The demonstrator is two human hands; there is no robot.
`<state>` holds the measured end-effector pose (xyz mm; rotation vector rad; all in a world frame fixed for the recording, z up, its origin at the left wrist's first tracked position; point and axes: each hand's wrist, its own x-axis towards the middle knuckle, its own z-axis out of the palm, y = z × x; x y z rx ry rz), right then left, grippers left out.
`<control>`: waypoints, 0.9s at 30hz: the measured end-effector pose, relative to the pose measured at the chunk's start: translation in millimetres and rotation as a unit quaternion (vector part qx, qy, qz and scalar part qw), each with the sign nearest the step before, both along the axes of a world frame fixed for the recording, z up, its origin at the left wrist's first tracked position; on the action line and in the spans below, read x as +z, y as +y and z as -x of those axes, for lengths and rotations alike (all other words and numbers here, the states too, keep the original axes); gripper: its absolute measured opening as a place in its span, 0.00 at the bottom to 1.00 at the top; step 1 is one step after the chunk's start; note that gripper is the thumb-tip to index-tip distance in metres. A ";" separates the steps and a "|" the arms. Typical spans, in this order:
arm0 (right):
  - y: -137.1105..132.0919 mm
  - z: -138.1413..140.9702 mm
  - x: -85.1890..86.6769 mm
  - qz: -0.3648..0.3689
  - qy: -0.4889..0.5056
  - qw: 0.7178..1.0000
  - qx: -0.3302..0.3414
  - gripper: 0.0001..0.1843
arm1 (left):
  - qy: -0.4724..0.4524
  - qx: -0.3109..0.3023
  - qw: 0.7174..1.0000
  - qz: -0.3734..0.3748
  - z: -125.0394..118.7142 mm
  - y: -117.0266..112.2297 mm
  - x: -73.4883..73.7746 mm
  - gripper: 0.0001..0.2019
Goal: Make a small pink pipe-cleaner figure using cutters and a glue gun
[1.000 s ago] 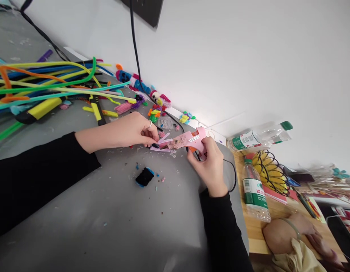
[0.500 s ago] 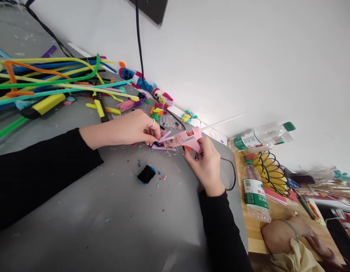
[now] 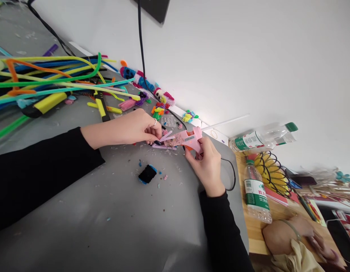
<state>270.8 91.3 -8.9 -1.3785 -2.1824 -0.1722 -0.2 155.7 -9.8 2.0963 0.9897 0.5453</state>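
Note:
My right hand (image 3: 205, 163) grips a pink glue gun (image 3: 184, 139) by its handle, nozzle pointing left. A clear glue stick (image 3: 226, 122) juts from its back. My left hand (image 3: 135, 127) is pinched on a small piece made of pink pipe-cleaner strips (image 3: 163, 141), right at the nozzle tip. Both hands rest on the grey mat (image 3: 107, 204). A small black and blue pipe-cleaner piece (image 3: 147, 174) lies on the mat just below them.
A pile of long coloured pipe cleaners (image 3: 50, 81) and a yellow-handled tool (image 3: 100, 106) lie at upper left. Small pipe-cleaner figures (image 3: 152, 92) line the wall. Two water bottles (image 3: 257, 196) and a wire basket (image 3: 273, 173) stand right. Another person's arm (image 3: 294, 234) rests at lower right.
Both hands stay together at the glue gun's tip; the view has shifted slightly, with little real movement.

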 end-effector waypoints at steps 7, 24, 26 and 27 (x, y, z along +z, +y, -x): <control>1.0 -0.8 -0.8 -0.005 -0.010 1.000 0.002 0.07 | 0.000 0.003 1.000 0.003 1.1 -0.3 0.1 0.06; 0.3 1.6 -2.5 -0.044 -0.030 0.998 0.023 0.06 | -0.007 0.008 0.999 0.034 1.0 -0.7 -5.4 0.08; 0.1 1.7 -2.6 -0.042 -0.031 0.998 0.022 0.06 | -0.001 0.005 0.999 0.037 1.1 -0.9 -4.8 0.09; 0.0 1.8 -2.3 -0.041 -0.031 0.998 0.023 0.06 | 0.002 0.003 0.999 0.036 1.1 -1.1 -4.3 0.09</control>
